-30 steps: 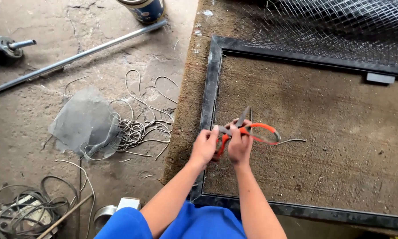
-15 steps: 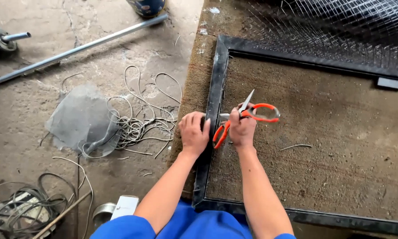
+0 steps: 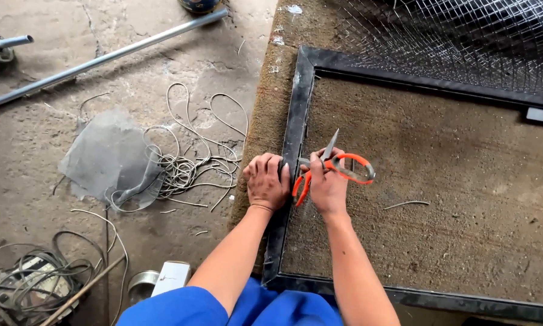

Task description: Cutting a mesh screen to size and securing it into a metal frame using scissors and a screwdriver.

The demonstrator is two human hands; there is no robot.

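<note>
The left hand (image 3: pixel 266 183) rests curled, palm down, gripping the left bar of the dark rectangular metal frame (image 3: pixel 295 115) that lies on the brown work surface. Just beside it, at three o'clock, the right hand (image 3: pixel 327 184) is closed around orange-handled steel scissors (image 3: pixel 335 164), blades pointing toward twelve o'clock. At nine o'clock from the hands, a tangle of pale loose wire (image 3: pixel 190 163) lies on the concrete floor beside a grey mesh scrap (image 3: pixel 105 154).
</note>
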